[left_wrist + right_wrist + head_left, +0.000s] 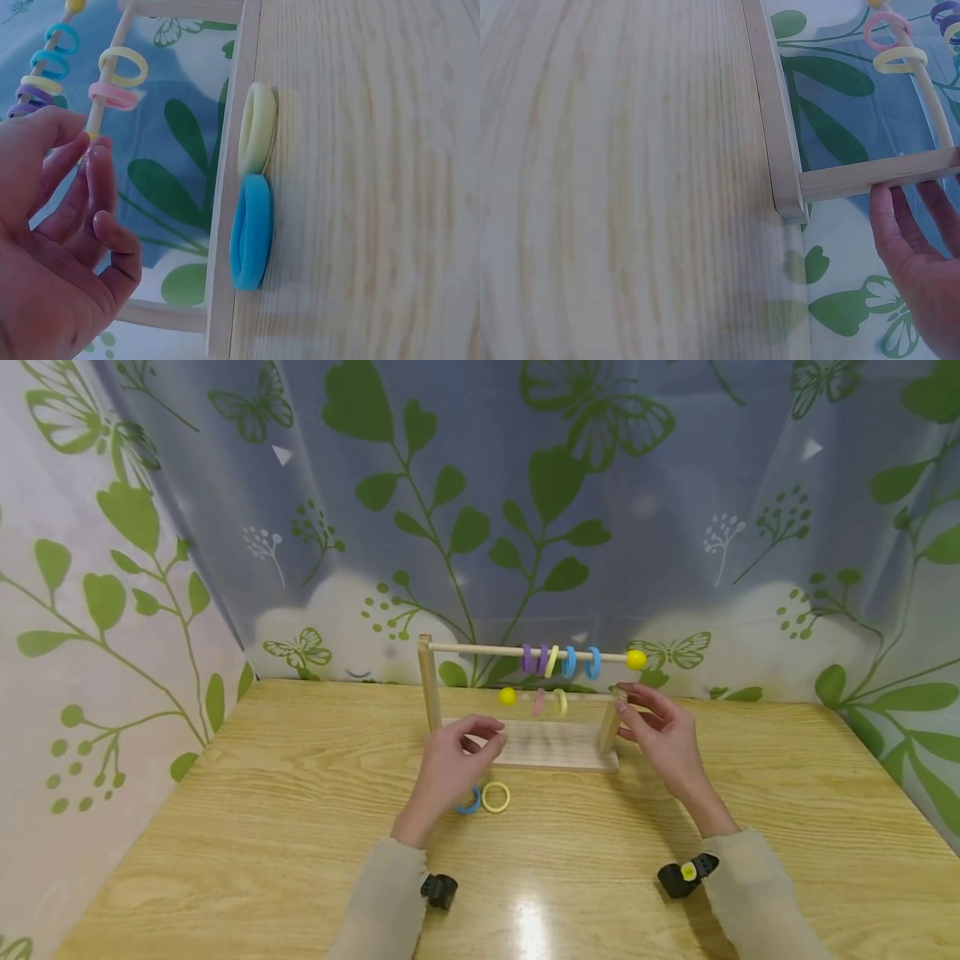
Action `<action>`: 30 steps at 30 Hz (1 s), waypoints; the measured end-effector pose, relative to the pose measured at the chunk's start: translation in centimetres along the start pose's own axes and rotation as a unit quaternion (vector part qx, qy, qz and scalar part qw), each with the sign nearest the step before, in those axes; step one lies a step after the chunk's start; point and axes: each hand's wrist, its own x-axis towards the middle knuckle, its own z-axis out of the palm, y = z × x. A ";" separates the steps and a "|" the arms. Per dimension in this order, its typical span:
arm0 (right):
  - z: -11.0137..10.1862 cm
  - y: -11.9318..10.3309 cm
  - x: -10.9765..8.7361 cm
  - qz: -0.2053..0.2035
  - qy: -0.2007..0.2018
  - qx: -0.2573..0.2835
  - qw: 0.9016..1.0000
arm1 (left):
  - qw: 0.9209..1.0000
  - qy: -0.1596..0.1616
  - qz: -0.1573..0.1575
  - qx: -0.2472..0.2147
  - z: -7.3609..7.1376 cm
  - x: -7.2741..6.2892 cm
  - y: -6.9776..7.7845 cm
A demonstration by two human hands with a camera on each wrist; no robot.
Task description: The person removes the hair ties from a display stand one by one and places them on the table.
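A wooden stand [555,760] has two rods fixed to its posts. Several purple, yellow and blue rings [569,662] hang on the upper rod. The lower rod carries a pink ring [538,702] and a pale yellow ring [561,702], and a yellow ball [507,696] caps its left end. My right hand [663,739] holds the top of the right post [611,727], fingertips against its outer side. Loosely curled and holding nothing, my left hand [456,764] hovers before the base, just below that ball.
On the table in front of the stand lie a blue ring [250,232], partly hidden by my left hand in the head view, and a yellow ring [496,797]. Another yellow ball [636,660] ends the upper rod. A patterned curtain [480,527] hangs behind the table.
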 end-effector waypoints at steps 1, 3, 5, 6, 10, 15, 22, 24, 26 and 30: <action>0.0 0.0 0.0 0.000 0.000 0.001 1.000 | 1.000 0.000 0.002 0.000 0.1 0.0 0.0; 0.0 0.0 0.0 0.000 0.000 0.002 1.000 | 1.000 -0.001 0.004 -0.002 0.2 0.1 0.1; 0.0 0.0 0.1 -0.001 -0.001 0.004 1.000 | 1.000 -0.003 0.006 -0.005 0.4 0.2 0.2; 0.0 0.0 0.1 -0.001 -0.001 0.005 1.000 | 1.000 -0.003 0.005 -0.007 0.5 0.2 0.2; 0.0 0.0 0.1 0.000 -0.002 0.009 1.000 | 1.000 0.001 0.006 -0.020 0.9 0.3 0.4; 0.0 0.0 0.2 0.002 -0.002 0.011 1.000 | 0.999 0.019 0.013 -0.032 1.5 0.6 0.4; 0.0 0.0 0.2 -0.003 -0.002 0.008 1.000 | 0.997 0.065 0.007 -0.046 2.6 0.9 1.0; -0.1 0.1 0.2 -0.003 -0.002 0.009 1.000 | 0.996 0.074 0.011 -0.043 2.8 1.0 1.2; -0.1 0.1 0.1 -0.003 -0.002 0.010 1.000 | 0.996 0.079 0.015 -0.041 3.1 1.0 1.3; -0.1 0.1 0.1 -0.002 -0.002 0.012 1.000 | 0.995 0.088 0.012 -0.038 3.5 1.1 1.4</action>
